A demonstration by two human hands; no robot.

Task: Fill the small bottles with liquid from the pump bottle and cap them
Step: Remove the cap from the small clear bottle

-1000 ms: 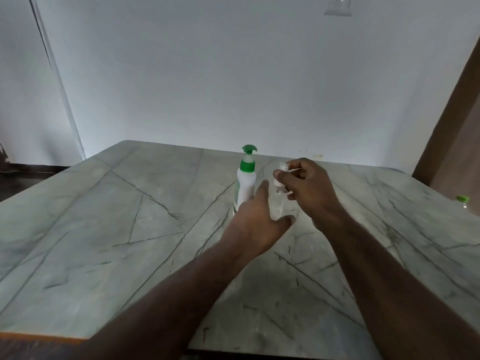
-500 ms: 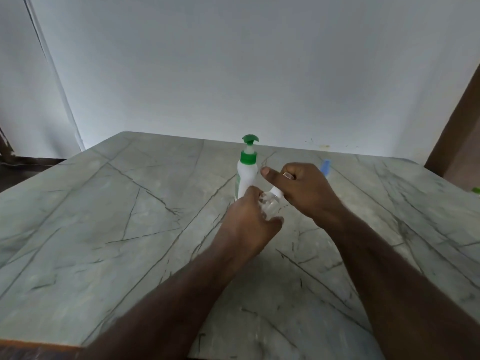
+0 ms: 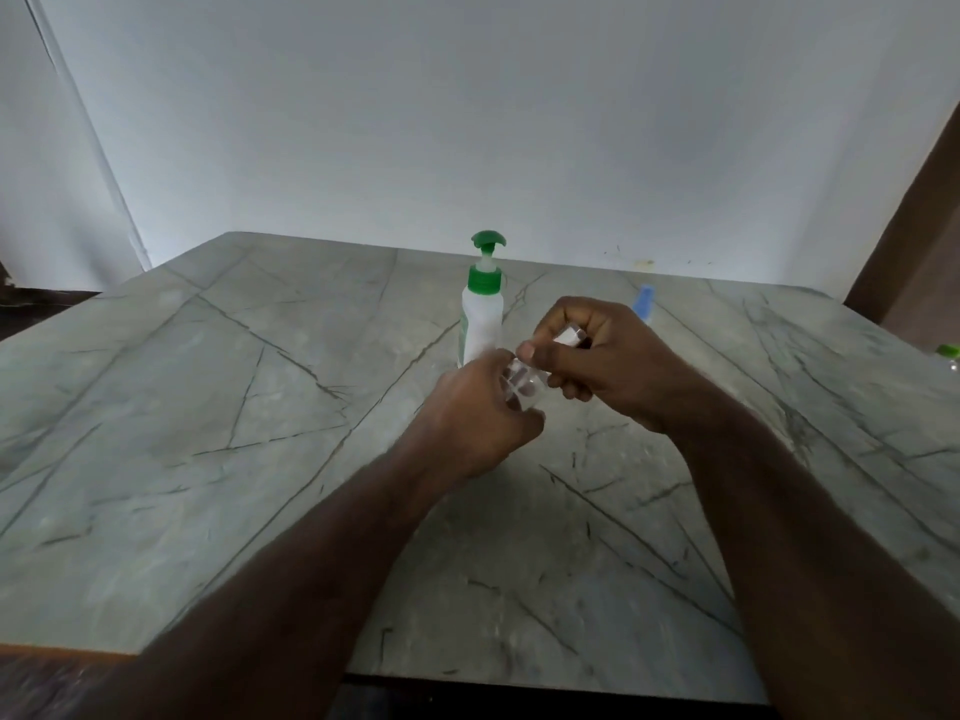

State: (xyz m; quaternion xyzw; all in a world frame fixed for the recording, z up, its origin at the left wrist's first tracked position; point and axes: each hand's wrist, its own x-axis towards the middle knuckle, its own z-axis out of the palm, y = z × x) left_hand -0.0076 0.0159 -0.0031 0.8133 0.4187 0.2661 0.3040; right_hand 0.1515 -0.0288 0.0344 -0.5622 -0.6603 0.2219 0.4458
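Hands closer together than half-second earlier. Left hand (image 3: 480, 407) grip wraps small clear bottle (image 3: 524, 384); right hand (image 3: 597, 361) pinches white cap (image 3: 570, 336) just above it. Pump bottle (image 3: 483, 309) upright behind on tabletop (image 3: 208, 407).

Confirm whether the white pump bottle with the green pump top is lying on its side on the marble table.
No: the white pump bottle with the green pump top stands upright on the marble table, behind both hands.

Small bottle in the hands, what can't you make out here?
Head view only:
- Small bottle: fill level unreadable, clear, blurred, wrapped by left hand.
- Cap: mostly hidden in right hand.
- Blue object: behind right hand.
- Green-topped item: cut by right edge.
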